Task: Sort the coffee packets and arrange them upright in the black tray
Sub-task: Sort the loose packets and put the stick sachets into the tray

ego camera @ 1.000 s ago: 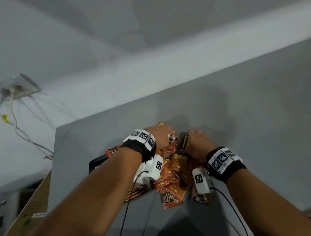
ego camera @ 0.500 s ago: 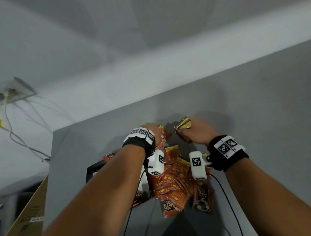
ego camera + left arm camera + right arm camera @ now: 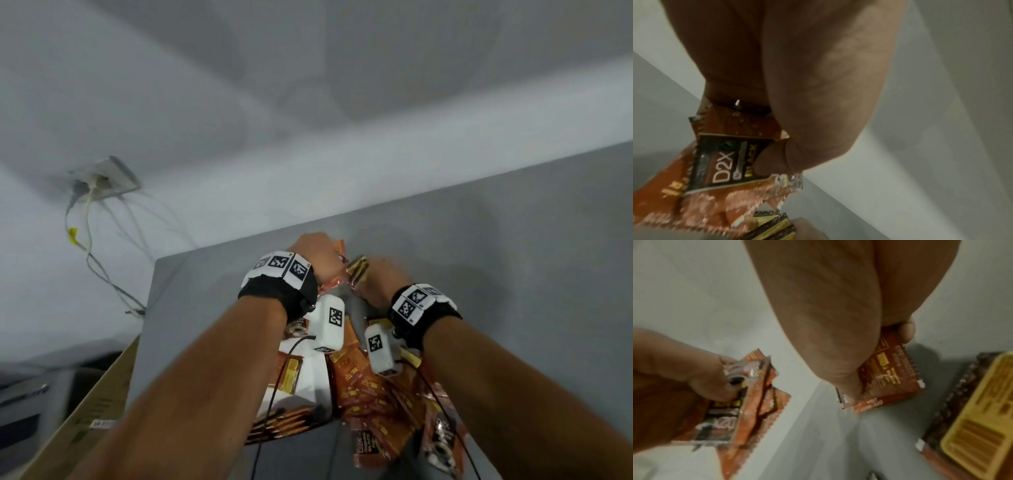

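Left wrist view alone shows the left hand pinching D2X packets; right hand grips packets too.

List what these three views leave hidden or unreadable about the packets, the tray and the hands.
- Black tray: head view, mostly covered by the left forearm; only a corner shows.
- Left hand fingers: head view, hidden behind the hand's back.
- Packets in the right hand: right wrist view, palm covers them; count unclear.
- Print on the pile: head view, too small and blurred.
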Available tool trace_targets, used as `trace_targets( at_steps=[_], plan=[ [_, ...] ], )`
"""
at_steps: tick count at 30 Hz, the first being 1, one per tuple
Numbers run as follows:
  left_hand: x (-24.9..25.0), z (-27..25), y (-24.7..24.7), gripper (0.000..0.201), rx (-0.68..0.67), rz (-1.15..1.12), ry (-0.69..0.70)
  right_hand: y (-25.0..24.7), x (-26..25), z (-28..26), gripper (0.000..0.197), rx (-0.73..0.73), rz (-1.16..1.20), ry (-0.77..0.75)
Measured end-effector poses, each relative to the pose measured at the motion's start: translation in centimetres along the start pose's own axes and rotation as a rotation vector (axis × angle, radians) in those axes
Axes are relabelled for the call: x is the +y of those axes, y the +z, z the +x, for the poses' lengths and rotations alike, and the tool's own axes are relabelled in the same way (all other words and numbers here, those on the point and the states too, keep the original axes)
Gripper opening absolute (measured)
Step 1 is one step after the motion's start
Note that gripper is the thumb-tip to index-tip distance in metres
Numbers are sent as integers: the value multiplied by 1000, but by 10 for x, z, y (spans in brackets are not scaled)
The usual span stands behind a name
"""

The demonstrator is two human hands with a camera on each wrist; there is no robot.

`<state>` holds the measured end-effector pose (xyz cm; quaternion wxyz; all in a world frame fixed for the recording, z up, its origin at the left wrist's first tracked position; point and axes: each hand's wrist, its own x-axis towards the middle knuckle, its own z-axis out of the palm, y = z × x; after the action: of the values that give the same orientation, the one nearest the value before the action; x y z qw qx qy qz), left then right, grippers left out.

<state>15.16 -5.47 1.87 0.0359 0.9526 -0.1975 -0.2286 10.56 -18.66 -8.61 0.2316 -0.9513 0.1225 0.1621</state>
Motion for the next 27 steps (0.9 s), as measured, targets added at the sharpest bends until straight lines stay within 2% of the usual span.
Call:
trace_targets(
  at_steps=[3, 5, 6, 9, 12, 14, 16, 19, 22, 24, 26, 27],
  plan=[
    [-7, -1, 11, 25, -61, -32, -14, 13, 0, 10, 60, 13, -64, 81],
    [-8, -2, 18, 29, -122, -45, 8, 21, 5, 27, 67, -12, -96, 38],
    [-7, -5, 20, 29, -137, -40, 28, 18, 4, 27, 62, -6, -90, 3],
    [-2, -11, 28, 27, -188, -36, 73, 0, 4, 14, 24, -16, -4, -102],
    [7, -24, 34, 24, -233, -3, 145, -24, 22, -9, 10, 31, 219, -45],
    [16, -33, 38, 23, -260, 57, 221, -39, 41, -25, 20, 33, 320, -69],
    [26, -40, 48, 24, -300, 149, 284, -52, 56, -47, 30, -30, 348, -103],
    [37, -47, 65, 22, -364, 293, 345, -63, 70, -86, 27, -144, 383, -189],
    [43, -53, 79, 22, -428, 391, 372, -52, 68, -117, 15, -269, 261, -247],
    [45, -58, 88, 28, -430, 402, 386, -35, 62, -129, 25, -283, 139, -286],
    [45, -62, 96, 33, -425, 405, 390, -15, 55, -136, 50, -270, 86, -271],
    [46, -65, 97, 29, -442, 426, 390, -7, 52, -138, 56, -264, 82, -249]
  ],
)
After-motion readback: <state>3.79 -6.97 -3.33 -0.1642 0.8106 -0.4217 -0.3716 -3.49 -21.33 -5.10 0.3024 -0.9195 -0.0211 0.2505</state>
